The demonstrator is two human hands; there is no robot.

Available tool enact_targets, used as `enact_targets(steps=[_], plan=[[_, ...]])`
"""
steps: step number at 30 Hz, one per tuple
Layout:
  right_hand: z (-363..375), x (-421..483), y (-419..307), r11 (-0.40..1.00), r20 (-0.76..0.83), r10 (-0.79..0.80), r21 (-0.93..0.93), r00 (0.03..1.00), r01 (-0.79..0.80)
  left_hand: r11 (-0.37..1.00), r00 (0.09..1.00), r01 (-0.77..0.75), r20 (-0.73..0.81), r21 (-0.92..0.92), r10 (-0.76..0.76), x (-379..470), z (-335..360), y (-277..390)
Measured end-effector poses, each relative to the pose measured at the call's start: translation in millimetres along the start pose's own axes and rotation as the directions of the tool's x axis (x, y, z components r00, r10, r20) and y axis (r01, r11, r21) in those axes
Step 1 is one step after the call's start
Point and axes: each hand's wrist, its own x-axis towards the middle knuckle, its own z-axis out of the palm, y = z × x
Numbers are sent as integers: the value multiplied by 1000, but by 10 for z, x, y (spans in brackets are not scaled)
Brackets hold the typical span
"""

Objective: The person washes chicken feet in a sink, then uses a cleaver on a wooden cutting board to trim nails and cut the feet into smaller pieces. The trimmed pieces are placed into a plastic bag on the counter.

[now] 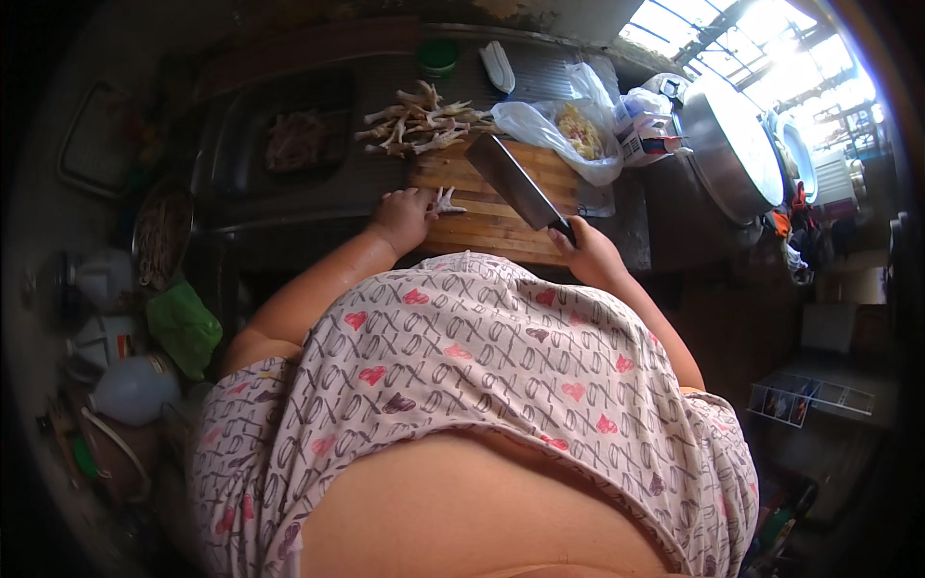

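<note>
My right hand (594,249) grips the black handle of a cleaver (513,180), its broad blade slanting up and left above a striped wooden cutting board (520,246). At the board's left edge, my left hand (405,217) holds a chicken foot (449,201) by one end, its toes pointing right over the wood. Behind the board lies a pile of chicken feet (419,119), some overlapping the board's back edge. A white plastic bag (524,123) at the back right lies open around yellowish pieces (578,130) that I cannot identify for certain.
Left of the board is a metal sink (224,159) with a tray of pale pieces (295,141). A round container of chicken feet (160,235) stands farther left. A green tub (437,59) and folded white cloth (497,66) sit behind. A large metal basin (730,152) leans at right.
</note>
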Motion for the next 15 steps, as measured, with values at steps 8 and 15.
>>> enact_targets(steps=[8, 15], plan=[[86, -268, -118, 997, 92, 68, -49, 993, -64, 882, 952, 306, 117, -359, -283, 167, 310, 42], [198, -332, -90, 996, 6, -45, -79, 999, 45, 786, 891, 450, 278, -424, -360, 234, 235, 89]])
